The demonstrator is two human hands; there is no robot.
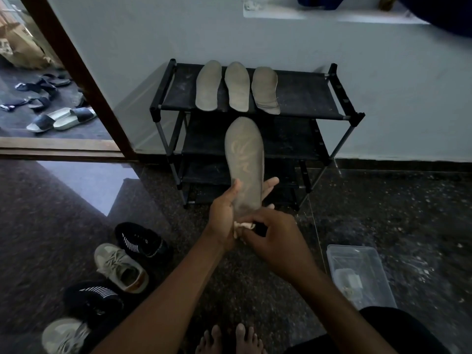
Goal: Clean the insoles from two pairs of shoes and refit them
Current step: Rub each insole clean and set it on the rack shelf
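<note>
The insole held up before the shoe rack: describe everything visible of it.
The long grey-brown fabric-topped insole looks flat, its rounded toe pointing up and away, with pale worn squiggle marks across its middle. It is held nearly upright in the air before the black shoe rack. The left hand grips its lower part, thumb on the face, fingers behind. The right hand holds a small pale cloth against its heel end.

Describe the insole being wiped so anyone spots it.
Find the black rack by the wall. Before it, the left hand holds up one insole. Unlike three shelved insoles, it bears pale swirls; the right hand presses a cloth to its heel.
</note>
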